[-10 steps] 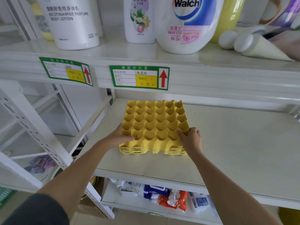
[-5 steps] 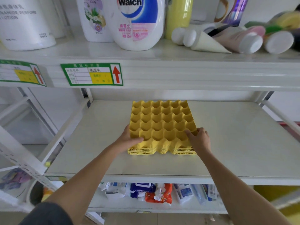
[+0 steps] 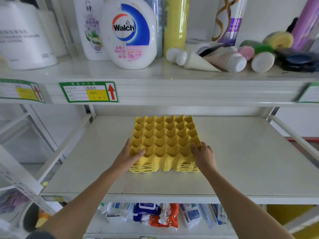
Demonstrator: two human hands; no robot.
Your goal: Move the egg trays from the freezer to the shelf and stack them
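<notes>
A stack of several yellow egg trays (image 3: 165, 137) lies flat on the white middle shelf (image 3: 241, 161), nested one in another. My left hand (image 3: 128, 156) grips the stack's near left corner, thumb over the top tray's rim and fingers along its side. My right hand (image 3: 204, 155) holds the near right corner the same way. The empty cups of the top tray face up. The freezer is out of view.
The upper shelf (image 3: 155, 78) just above carries a Walch bottle (image 3: 129, 33), lotion bottles and lying tubes (image 3: 224, 60). White uprights flank the shelf at left (image 3: 57, 152) and right (image 3: 293, 133). Wipe packets (image 3: 155, 214) fill the shelf below.
My view has swung to the right, so the trays sit more central in it. Both hands stay on the near corners of the stack, which rests in the same place on the shelf.
</notes>
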